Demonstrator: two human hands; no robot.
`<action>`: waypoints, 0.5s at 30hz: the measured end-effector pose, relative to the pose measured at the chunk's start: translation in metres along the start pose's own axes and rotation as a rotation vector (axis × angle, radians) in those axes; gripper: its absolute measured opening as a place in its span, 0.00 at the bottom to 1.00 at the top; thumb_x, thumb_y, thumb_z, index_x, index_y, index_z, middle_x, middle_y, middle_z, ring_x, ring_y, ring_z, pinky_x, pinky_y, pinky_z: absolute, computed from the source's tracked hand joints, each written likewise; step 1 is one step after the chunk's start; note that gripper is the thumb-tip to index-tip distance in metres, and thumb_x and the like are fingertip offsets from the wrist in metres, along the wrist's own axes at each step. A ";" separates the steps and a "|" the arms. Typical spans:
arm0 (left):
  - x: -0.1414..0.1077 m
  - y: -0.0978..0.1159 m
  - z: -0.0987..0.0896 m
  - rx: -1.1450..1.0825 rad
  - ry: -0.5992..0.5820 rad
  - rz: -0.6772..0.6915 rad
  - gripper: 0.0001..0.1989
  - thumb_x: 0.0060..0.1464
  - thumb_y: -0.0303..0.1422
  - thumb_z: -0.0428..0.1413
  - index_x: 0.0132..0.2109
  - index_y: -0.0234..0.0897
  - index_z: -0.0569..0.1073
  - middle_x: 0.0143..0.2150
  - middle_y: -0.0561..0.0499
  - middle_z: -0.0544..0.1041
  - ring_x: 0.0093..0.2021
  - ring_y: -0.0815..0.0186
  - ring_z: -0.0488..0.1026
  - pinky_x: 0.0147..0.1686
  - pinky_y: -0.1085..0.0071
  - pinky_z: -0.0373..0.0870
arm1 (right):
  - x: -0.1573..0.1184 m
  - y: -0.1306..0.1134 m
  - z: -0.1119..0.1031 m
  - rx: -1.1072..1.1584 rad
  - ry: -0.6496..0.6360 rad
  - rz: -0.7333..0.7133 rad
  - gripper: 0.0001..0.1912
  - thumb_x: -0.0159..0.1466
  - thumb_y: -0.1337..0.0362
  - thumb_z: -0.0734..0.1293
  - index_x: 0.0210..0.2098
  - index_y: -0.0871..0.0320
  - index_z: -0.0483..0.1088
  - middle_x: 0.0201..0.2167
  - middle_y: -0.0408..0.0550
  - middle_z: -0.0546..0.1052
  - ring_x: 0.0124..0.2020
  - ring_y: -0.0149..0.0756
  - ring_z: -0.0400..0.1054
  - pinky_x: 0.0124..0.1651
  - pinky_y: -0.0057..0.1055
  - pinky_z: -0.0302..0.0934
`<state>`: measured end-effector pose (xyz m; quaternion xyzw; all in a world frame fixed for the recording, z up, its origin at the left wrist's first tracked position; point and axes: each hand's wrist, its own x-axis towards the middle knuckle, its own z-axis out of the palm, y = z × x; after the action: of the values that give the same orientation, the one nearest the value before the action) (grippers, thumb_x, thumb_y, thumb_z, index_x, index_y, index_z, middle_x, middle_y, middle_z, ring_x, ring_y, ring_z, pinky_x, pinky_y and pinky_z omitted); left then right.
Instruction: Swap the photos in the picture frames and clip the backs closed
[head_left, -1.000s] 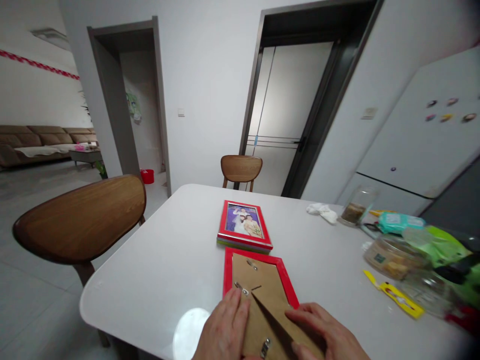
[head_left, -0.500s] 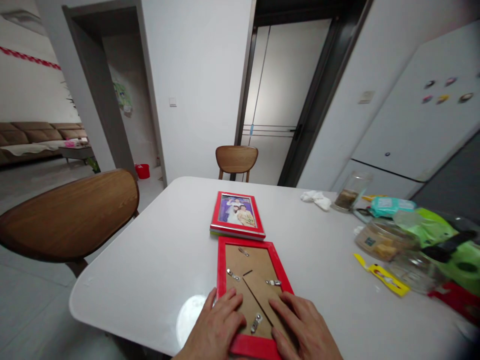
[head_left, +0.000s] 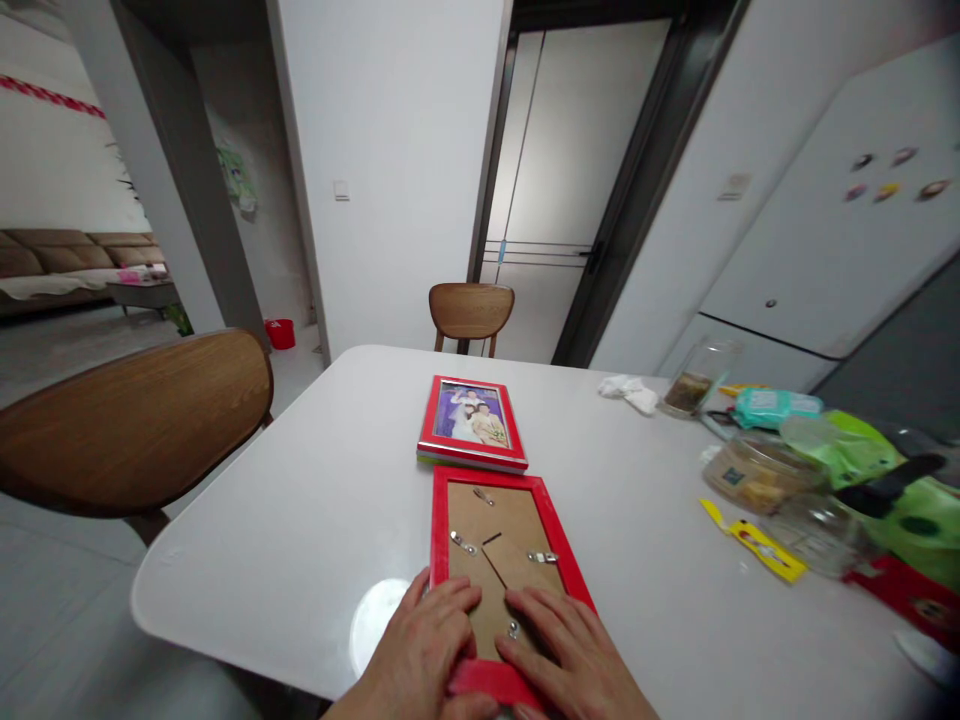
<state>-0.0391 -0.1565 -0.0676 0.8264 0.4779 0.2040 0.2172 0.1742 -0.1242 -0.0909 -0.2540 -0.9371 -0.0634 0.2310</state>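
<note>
A red picture frame (head_left: 571, 560) lies face down on the white table, its brown backing board (head_left: 495, 512) showing with small metal turn clips around it. My left hand (head_left: 424, 640) grips the frame's lower left corner, fingers on the board and thumb by the bottom rail. Across the lower right part lies my right hand (head_left: 566, 640), its fingers bent over the board beside the bottom clip (head_left: 513, 629) and partly hiding it. The board's stand flap is partly under these fingers. Just beyond, touching or nearly so, a second red frame (head_left: 472, 425) lies photo side up.
On the right of the table (head_left: 300, 520) are a glass jar (head_left: 688, 390), a crumpled tissue (head_left: 628, 392), a clear food container (head_left: 761, 472), a yellow packet (head_left: 766, 550) and green bags (head_left: 847, 450). Wooden chairs stand at the left (head_left: 150, 420) and far side (head_left: 471, 310).
My right hand has slid left and inward over the board, now covering more of the stand flap and the bottom clip. The left hand stays at its corner. The view has tilted slightly.
</note>
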 end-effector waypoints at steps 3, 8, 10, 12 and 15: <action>0.000 -0.003 0.002 -0.009 0.016 0.019 0.14 0.42 0.41 0.58 0.33 0.36 0.68 0.52 0.43 0.66 0.53 0.57 0.60 0.53 0.52 0.47 | 0.004 0.006 -0.006 0.035 0.000 0.125 0.21 0.55 0.56 0.60 0.48 0.51 0.63 0.48 0.50 0.67 0.47 0.41 0.61 0.44 0.36 0.58; 0.000 -0.009 0.005 -0.013 0.063 0.070 0.14 0.42 0.42 0.57 0.32 0.37 0.68 0.51 0.43 0.67 0.53 0.55 0.60 0.53 0.50 0.48 | 0.017 0.025 -0.008 0.014 -0.054 0.570 0.14 0.57 0.65 0.56 0.39 0.59 0.69 0.39 0.55 0.70 0.39 0.40 0.63 0.41 0.37 0.59; 0.001 -0.010 0.006 -0.007 0.074 0.095 0.15 0.43 0.45 0.56 0.32 0.37 0.68 0.50 0.43 0.68 0.52 0.55 0.61 0.52 0.50 0.50 | 0.023 0.034 -0.005 0.043 -0.083 0.617 0.13 0.57 0.67 0.56 0.35 0.59 0.70 0.35 0.53 0.70 0.37 0.38 0.62 0.40 0.35 0.59; 0.002 -0.012 0.006 0.017 0.078 0.117 0.17 0.44 0.47 0.55 0.32 0.37 0.68 0.49 0.43 0.69 0.52 0.55 0.62 0.51 0.49 0.52 | 0.028 0.041 -0.003 0.077 -0.103 0.631 0.13 0.57 0.68 0.55 0.33 0.59 0.71 0.32 0.52 0.70 0.35 0.37 0.62 0.39 0.33 0.59; 0.005 -0.015 0.006 0.082 0.082 0.170 0.17 0.44 0.48 0.54 0.32 0.37 0.68 0.48 0.43 0.70 0.50 0.55 0.64 0.49 0.50 0.55 | 0.037 0.049 0.000 0.110 -0.125 0.645 0.13 0.57 0.68 0.55 0.29 0.58 0.71 0.30 0.50 0.70 0.34 0.36 0.62 0.37 0.31 0.58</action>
<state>-0.0439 -0.1465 -0.0800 0.8631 0.4225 0.2355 0.1454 0.1709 -0.0660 -0.0737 -0.5282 -0.8227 0.0794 0.1946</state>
